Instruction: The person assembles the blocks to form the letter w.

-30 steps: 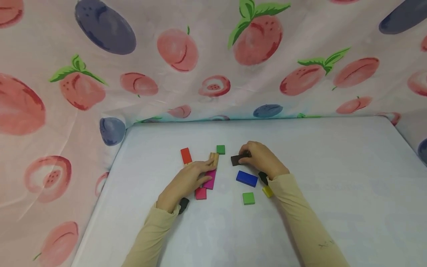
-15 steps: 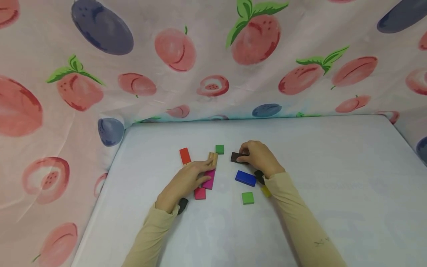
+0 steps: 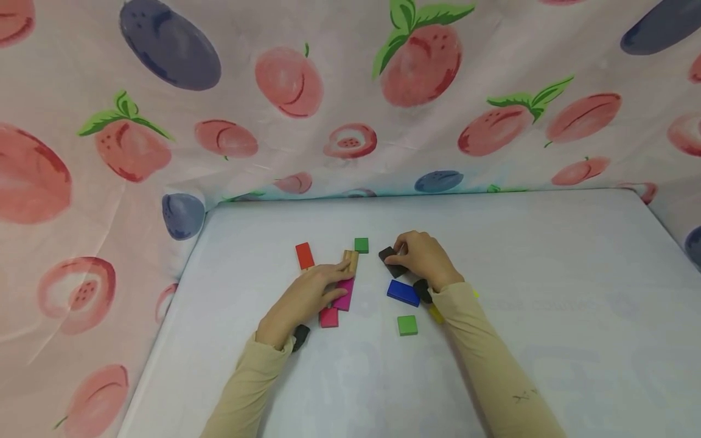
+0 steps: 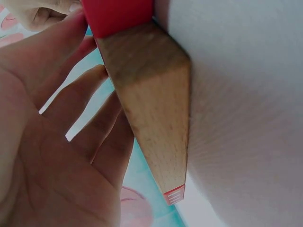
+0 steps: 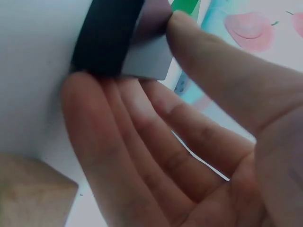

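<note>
My right hand (image 3: 424, 258) pinches a black rectangular block (image 3: 393, 261) between thumb and fingers. In the right wrist view the thumb lies against one side of this black block (image 5: 106, 40), with the other fingertips along its lower edge. To the left, my left hand (image 3: 306, 295) rests with extended fingers on a group of blocks. Its index finger reaches a plain wooden block (image 3: 351, 261), and its thumb lies over a magenta block (image 3: 344, 297). In the left wrist view the fingers lean against a long wooden block (image 4: 151, 94) beside a red block (image 4: 118, 19).
A red block (image 3: 304, 255) and a pinkish-red block (image 3: 329, 317) edge the left group. Dark green (image 3: 361, 245), blue (image 3: 403, 293) and light green (image 3: 408, 325) blocks lie around the right hand; its sleeve partly covers a yellow block (image 3: 435, 313). A fruit-patterned cloth (image 3: 350, 91) hangs behind the white table (image 3: 547, 304).
The black block has turned clockwise in my right hand and now slants down to the right. The right wrist has shifted slightly left, towards the blue block. The left hand stays in place.
</note>
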`<act>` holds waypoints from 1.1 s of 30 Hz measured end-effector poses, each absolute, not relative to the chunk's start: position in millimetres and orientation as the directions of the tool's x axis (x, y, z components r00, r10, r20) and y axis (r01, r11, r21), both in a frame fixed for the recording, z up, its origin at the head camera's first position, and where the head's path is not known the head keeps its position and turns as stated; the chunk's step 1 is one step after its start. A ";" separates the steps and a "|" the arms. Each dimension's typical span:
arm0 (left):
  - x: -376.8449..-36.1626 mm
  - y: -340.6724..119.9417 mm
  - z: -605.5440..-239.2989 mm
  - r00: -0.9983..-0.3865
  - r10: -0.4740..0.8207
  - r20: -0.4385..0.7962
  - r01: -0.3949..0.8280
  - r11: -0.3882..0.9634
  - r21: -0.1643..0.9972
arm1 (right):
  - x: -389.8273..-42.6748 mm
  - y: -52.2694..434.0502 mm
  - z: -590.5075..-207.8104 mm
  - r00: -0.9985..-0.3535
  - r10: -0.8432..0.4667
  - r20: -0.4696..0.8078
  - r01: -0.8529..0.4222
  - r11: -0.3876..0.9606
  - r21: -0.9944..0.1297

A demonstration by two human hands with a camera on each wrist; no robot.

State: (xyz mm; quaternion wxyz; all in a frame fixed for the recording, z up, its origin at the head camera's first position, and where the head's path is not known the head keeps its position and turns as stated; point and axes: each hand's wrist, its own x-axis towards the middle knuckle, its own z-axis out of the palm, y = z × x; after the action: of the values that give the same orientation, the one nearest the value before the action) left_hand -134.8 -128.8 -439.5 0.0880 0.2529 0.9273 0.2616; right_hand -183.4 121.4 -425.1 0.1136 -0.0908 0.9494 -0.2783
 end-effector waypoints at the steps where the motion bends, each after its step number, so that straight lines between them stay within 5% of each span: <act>1: -134.7 -128.9 -439.4 -0.857 0.514 -0.029 0.423 0.735 0.531 | -183.4 121.2 -425.1 -0.957 -0.239 -0.163 -0.112 0.826 -0.553; 33: -133.7 -129.5 -436.3 -0.854 0.519 -0.045 0.426 0.746 0.512 | -185.7 100.1 -426.2 -0.941 -0.278 -0.195 -0.088 0.753 -0.652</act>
State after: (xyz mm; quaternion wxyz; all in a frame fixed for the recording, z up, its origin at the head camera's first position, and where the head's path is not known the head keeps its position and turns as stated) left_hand -133.7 -129.5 -436.3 0.0928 0.2541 0.9296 0.2502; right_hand -185.7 100.1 -426.2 0.1412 -0.0990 0.9255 -0.3373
